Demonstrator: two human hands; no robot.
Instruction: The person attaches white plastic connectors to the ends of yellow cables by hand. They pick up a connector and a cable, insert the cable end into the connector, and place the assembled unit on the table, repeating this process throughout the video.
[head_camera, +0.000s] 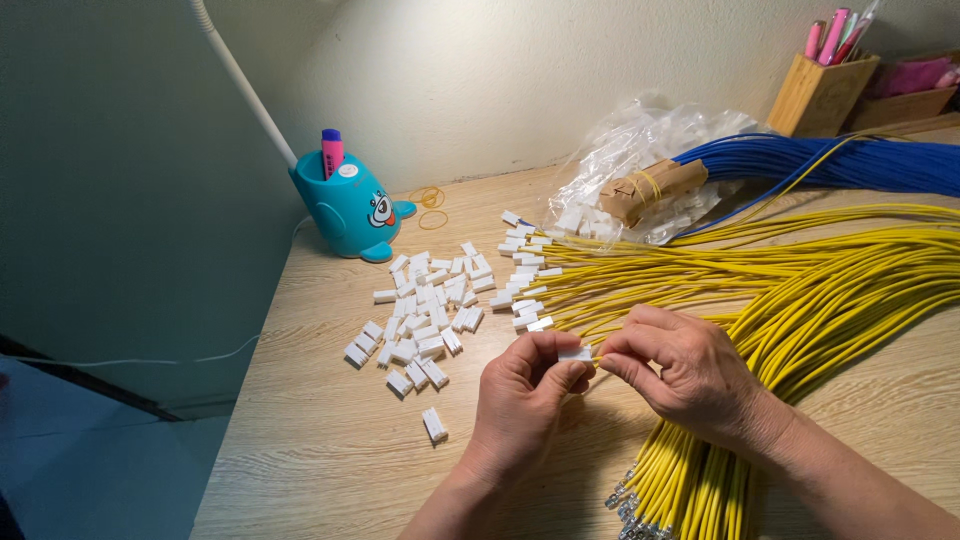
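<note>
My left hand (525, 395) pinches a small white plastic connector (574, 353) between thumb and fingers. My right hand (690, 375) grips the end of a yellow wire (600, 359) right at the connector's side. Both hands hover over the wooden table (320, 450), above a bundle of yellow wires (800, 290) that fans out to the right. Several of those wires carry white connectors (525, 275) on their ends. A loose pile of white connectors (425, 315) lies left of my hands, and a single connector (434, 424) rests nearer the table's front.
A teal character-shaped pen holder (350, 210) with a pink marker stands at the back left. A clear plastic bag (640, 180) of connectors, a bundle of blue wires (850, 160), a wooden pen holder (818, 92) and rubber bands (432, 200) sit along the back. The table's left edge drops off.
</note>
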